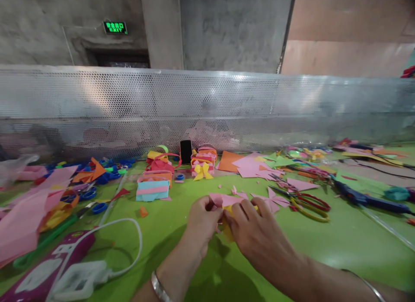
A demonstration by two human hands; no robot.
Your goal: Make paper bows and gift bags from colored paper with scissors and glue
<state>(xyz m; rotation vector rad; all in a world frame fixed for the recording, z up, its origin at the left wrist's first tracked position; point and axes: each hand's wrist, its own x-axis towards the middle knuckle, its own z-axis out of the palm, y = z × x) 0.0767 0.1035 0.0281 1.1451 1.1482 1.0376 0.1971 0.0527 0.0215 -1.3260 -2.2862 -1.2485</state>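
Both my hands meet over the green table (324, 245) near the middle. My left hand (202, 222) is closed, pinching a pink paper piece (225, 200) together with a yellow paper piece (228, 227). My right hand (256, 232) lies over the yellow piece with its fingers curled on it. Most of the yellow piece is hidden under my hands. Pink cut paper shapes (275, 200) lie just beyond my fingers.
Red-and-yellow scissors (308, 203) lie right of the hands, a blue glue gun (359, 198) farther right. Small paper gift boxes (202, 163) and a black phone (186, 151) stand by the perforated metal screen (207, 107). A power strip with white plug (78, 276) and paper scraps fill the left.
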